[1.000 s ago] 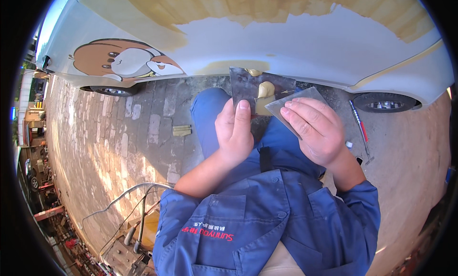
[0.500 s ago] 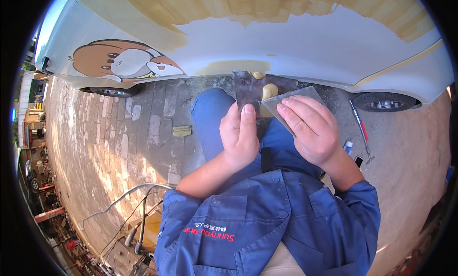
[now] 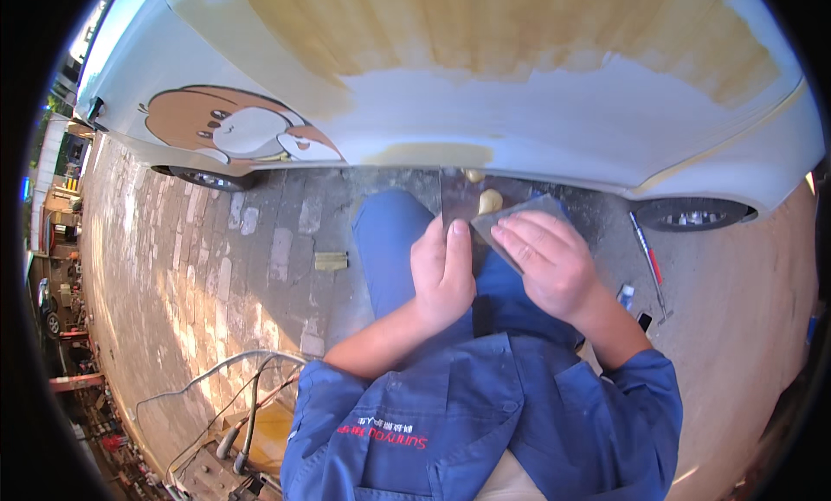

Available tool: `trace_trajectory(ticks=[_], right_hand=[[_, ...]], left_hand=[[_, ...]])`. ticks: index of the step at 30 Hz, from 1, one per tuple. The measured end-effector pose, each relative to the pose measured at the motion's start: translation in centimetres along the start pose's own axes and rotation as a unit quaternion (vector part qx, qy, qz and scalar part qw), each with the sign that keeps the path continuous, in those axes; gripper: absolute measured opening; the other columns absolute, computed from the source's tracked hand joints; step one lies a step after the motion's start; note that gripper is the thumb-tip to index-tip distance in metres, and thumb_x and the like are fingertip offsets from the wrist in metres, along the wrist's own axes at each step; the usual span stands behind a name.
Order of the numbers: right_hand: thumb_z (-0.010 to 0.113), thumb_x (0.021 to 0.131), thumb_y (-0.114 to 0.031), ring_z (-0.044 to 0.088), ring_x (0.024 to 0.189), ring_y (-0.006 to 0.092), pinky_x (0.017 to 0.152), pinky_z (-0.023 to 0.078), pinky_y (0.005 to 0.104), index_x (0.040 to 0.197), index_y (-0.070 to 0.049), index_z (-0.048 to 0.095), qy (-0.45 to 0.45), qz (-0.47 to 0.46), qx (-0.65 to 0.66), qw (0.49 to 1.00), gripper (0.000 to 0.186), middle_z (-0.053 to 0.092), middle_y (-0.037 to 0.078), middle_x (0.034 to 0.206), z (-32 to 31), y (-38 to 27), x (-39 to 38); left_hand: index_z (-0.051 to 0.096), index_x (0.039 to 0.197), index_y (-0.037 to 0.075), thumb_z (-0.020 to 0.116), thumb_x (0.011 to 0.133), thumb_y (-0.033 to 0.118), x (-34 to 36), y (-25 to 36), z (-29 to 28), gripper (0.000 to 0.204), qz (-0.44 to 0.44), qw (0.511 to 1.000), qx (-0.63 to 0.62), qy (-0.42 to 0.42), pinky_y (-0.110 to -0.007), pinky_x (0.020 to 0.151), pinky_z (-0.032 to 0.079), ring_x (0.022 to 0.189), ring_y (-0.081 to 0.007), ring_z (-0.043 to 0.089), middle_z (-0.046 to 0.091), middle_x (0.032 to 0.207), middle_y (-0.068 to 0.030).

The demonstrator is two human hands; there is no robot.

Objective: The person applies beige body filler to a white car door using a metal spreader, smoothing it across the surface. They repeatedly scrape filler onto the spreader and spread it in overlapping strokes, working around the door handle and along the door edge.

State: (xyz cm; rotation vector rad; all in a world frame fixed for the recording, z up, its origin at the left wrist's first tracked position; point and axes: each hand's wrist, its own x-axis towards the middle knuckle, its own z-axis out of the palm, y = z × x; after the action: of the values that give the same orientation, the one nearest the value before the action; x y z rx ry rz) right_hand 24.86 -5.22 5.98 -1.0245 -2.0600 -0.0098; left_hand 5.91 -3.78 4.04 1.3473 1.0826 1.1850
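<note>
In front of my knees, my left hand (image 3: 444, 267) grips the near edge of a dark flat mixing board (image 3: 459, 196), thumb on top. Dollops of yellowish filler putty (image 3: 490, 202) sit on the board. My right hand (image 3: 552, 260) is closed round a grey, flat putty spreader (image 3: 492, 225), whose corner reaches over the board beside the putty. Beyond both hands is the white side of a vehicle (image 3: 554, 120), with broad yellow-tan putty smears (image 3: 519, 34) on its upper part and a smaller patch (image 3: 433, 153) along the lower edge.
A cartoon decal (image 3: 234, 125) marks the vehicle's left part; wheels (image 3: 692, 214) show below. On the paved ground lie a yellowish block (image 3: 331, 260), a long red-and-black tool (image 3: 649, 259), a small bottle (image 3: 626, 295) and a phone-like black object (image 3: 644, 321). Hoses and a yellow machine (image 3: 264, 427) are at lower left.
The view has tilted slightly, so the vehicle and my hands appear lower. Both hands keep their grips, and the spreader stays by the putty.
</note>
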Motion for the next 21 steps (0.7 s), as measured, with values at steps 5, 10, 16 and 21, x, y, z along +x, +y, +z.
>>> trace_trajectory(ticks=[5, 10, 16, 21], right_hand=[[0.072, 0.076, 0.001, 0.07, 0.094, 0.0278, 0.08, 0.058, 0.0379, 0.101, -0.001, 0.075, -0.1, -0.027, 0.067, 0.992, 0.025, 0.072, 0.01, 0.101, 0.5, 0.3, 0.4], [0.067, 0.079, 0.005, 0.069, 0.099, 0.0297, 0.086, 0.056, 0.039, 0.109, -0.002, 0.073, -0.213, -0.029, 0.083, 0.973, 0.032, 0.072, 0.01, 0.105, -2.3, 0.9, 5.1], [0.059, 0.087, 0.007, 0.066, 0.1, 0.0365, 0.091, 0.053, 0.0429, 0.117, -0.002, 0.071, -0.007, -0.057, -0.05, 0.997, 0.034, 0.07, 0.017, 0.108, -11.9, 0.2, 20.6], [0.055, 0.096, 0.005, 0.067, 0.102, 0.0318, 0.093, 0.052, 0.0369, 0.12, 0.001, 0.069, 0.052, -0.118, -0.184, 0.974, 0.028, 0.07, 0.016, 0.111, -14.7, -1.8, 33.1]], left_hand=[[0.066, 0.114, -0.004, 0.047, 0.108, 0.013, 2.0, 0.5, -0.2, 0.027, 0.105, 0.99, 0.018, 0.087, -0.03, 0.071, 0.05, 0.077, -0.0129, 0.062, 0.07, 0.087, -0.0096], [0.064, 0.108, -0.006, 0.045, 0.107, 0.016, 4.6, -1.8, -3.4, 0.029, 0.14, 0.963, -0.122, 0.196, -0.03, 0.07, 0.05, 0.078, -0.0139, 0.063, 0.07, 0.087, -0.009], [0.064, 0.109, -0.005, 0.045, 0.109, 0.02, 6.1, -7.6, -2.9, 0.031, 0.025, 0.998, -0.041, 0.033, -0.031, 0.071, 0.055, 0.078, -0.0166, 0.069, 0.071, 0.09, -0.0095], [0.062, 0.111, -0.007, 0.047, 0.109, 0.02, 6.8, -14.9, -1.5, 0.031, 0.004, 0.993, 0.066, -0.093, -0.031, 0.065, 0.058, 0.074, -0.0197, 0.073, 0.072, 0.089, -0.0143]])
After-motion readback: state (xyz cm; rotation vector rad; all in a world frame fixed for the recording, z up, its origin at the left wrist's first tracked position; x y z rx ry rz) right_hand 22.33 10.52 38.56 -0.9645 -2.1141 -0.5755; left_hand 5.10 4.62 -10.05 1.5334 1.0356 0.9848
